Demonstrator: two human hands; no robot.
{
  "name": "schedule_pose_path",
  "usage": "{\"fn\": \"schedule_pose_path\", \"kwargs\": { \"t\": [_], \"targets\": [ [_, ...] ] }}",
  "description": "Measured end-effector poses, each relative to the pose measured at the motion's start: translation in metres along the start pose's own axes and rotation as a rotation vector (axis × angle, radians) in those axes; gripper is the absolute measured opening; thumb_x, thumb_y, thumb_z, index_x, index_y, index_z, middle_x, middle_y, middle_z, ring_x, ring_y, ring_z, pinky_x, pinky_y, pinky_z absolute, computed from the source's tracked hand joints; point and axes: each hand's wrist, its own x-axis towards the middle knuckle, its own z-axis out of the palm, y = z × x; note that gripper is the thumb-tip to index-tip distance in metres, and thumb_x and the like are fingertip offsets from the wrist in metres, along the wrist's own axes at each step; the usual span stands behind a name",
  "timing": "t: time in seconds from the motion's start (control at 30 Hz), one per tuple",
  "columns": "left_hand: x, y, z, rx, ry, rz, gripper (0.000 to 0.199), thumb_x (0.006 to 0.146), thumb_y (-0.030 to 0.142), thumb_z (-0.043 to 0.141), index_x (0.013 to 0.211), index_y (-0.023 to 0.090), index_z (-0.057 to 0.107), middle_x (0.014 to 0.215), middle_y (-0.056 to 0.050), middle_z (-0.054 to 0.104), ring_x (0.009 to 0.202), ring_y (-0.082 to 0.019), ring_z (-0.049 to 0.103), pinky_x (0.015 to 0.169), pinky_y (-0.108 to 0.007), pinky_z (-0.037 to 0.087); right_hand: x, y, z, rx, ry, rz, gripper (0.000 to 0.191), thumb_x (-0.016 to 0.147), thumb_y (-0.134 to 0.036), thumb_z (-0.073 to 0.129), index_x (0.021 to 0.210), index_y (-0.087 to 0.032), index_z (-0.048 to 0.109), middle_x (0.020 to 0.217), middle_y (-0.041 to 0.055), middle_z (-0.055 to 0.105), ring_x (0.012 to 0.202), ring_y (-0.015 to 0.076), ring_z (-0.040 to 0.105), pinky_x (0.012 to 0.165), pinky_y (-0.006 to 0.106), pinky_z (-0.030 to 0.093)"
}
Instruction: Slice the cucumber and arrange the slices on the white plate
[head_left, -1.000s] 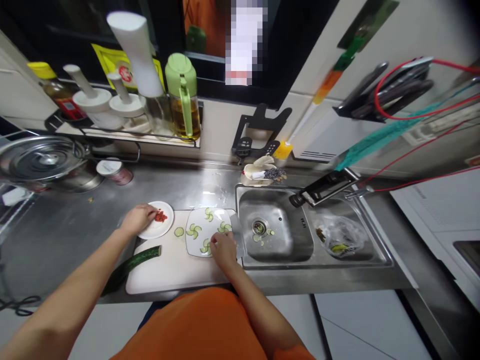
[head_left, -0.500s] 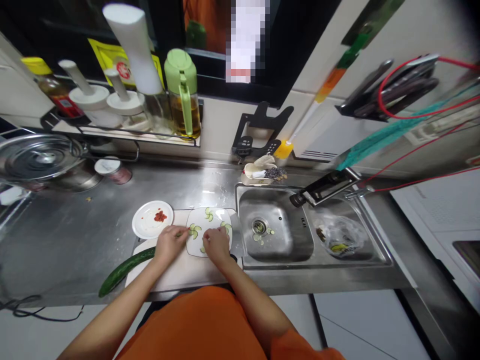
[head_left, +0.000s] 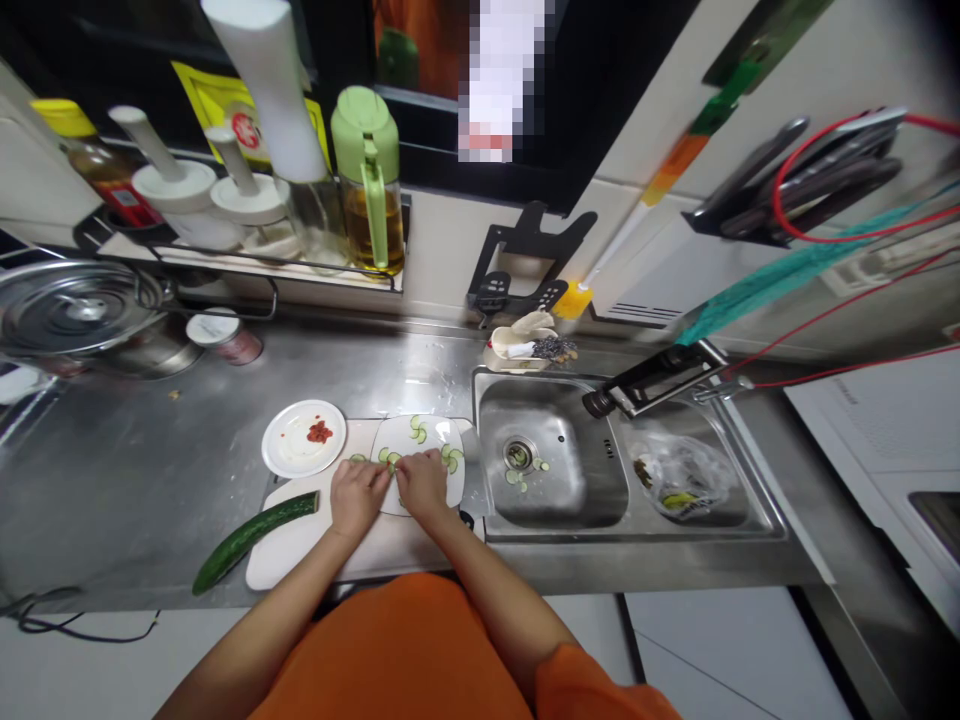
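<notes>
A white square plate (head_left: 382, 435) lies on a pale cutting board (head_left: 281, 555), with thin curved cucumber slices (head_left: 417, 430) set in small fan-like groups. Over the plate's left half, my left hand (head_left: 360, 495) and my right hand (head_left: 422, 485) meet at the fingertips, beside one of these groups. Both hands are closed in a pinch; whatever is between the fingers is too small to make out. Left of them, a cut cucumber (head_left: 255, 535) rests partly on the board. A round white plate (head_left: 289, 455) holds small red pieces (head_left: 319, 431).
To the right, the steel sink (head_left: 555, 500) has cucumber bits near its drain. A clear plastic bag (head_left: 694, 475) sits in the smaller basin, below the black faucet (head_left: 637, 380). Behind stand a lidded pot (head_left: 82, 310), a small jar (head_left: 225, 335) and an oil bottle (head_left: 369, 190).
My right hand has moved left and my left hand has shifted slightly down, so their fingertips now come together. The cucumber's cut end has come into view.
</notes>
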Motion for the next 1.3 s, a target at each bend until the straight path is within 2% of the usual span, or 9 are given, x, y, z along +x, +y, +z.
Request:
{"fn": "schedule_pose_path", "kwargs": {
  "t": [0.23,0.53,0.8,1.3],
  "targets": [
    [-0.0017,-0.0041,0.0049,0.018,-0.01,-0.041,0.028,0.087,0.033,0.05,0.071,0.019,0.068,0.069,-0.005,0.067,0.069,-0.018,0.053,0.073,-0.033,0.034,0.0,0.0003,0.0007,-0.024,-0.016,-0.051,0.025,0.088,-0.025,0.046,0.104,-0.028,0.066,0.098,0.0041,0.064,0.102,0.024,0.04,0.074,0.033,0.028],
    [-0.0015,-0.0049,0.006,0.019,0.016,-0.043,0.028,0.086,0.034,0.051,0.071,0.02,0.069,0.068,-0.005,0.066,0.066,-0.018,0.052,0.073,-0.033,0.035,-0.0001,-0.0011,0.001,-0.073,-0.019,-0.098,0.026,0.089,-0.026,0.045,0.105,-0.031,0.064,0.097,0.0041,0.063,0.099,0.024,0.04,0.071,0.032,0.028],
    [-0.0012,-0.0046,0.0054,0.039,0.022,-0.011,0.026,0.087,0.032,0.051,0.074,0.02,0.07,0.07,-0.004,0.068,0.067,-0.018,0.052,0.072,-0.032,0.036,0.0007,-0.0013,0.0034,-0.076,-0.03,-0.086,0.027,0.09,-0.026,0.043,0.107,-0.033,0.063,0.099,0.0031,0.063,0.099,0.0238,0.039,0.07,0.032,0.027],
    [-0.0029,-0.0055,0.0005,0.016,-0.019,-0.033,0.025,0.086,0.033,0.051,0.079,0.02,0.071,0.074,-0.006,0.069,0.071,-0.019,0.056,0.074,-0.033,0.037,-0.0003,0.0016,-0.0015,-0.088,-0.054,-0.08,0.029,0.091,-0.026,0.042,0.112,-0.031,0.062,0.103,0.0038,0.064,0.104,0.0238,0.04,0.074,0.034,0.029]
  ]
}}
